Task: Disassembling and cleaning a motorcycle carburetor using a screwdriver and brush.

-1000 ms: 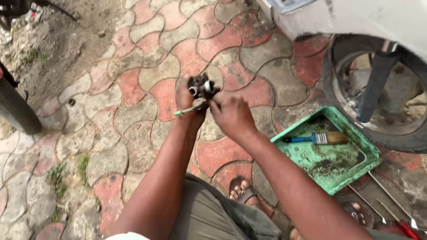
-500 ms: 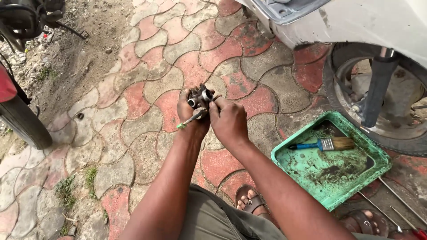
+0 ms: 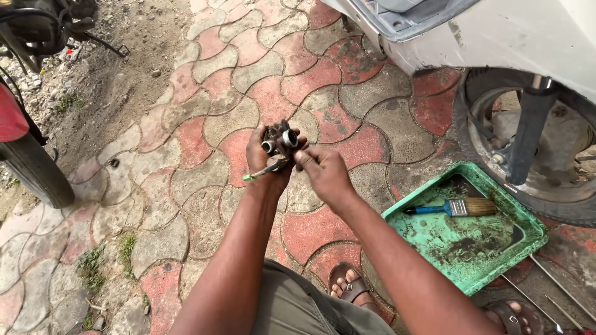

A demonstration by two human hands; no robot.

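Greasy metal, a small engine part (image 3: 279,140) with round ports, is held up over the paving (image 3: 186,142) in the closed grip of the left hand (image 3: 266,158), while a thin green-tipped tool (image 3: 266,169) is pinched by the right hand (image 3: 324,174), probing judged underway, steadiness needed.

Single head-worn view, looking steeply down over both forearms at the left hand (image 3: 266,162) and right hand (image 3: 324,175) — close range. Faces patterned paving (image 3: 205,124); green tray (image 3: 496,263) lower right, scooter wheel (image 3: 528,149) at right edge. No second view — no overlap.
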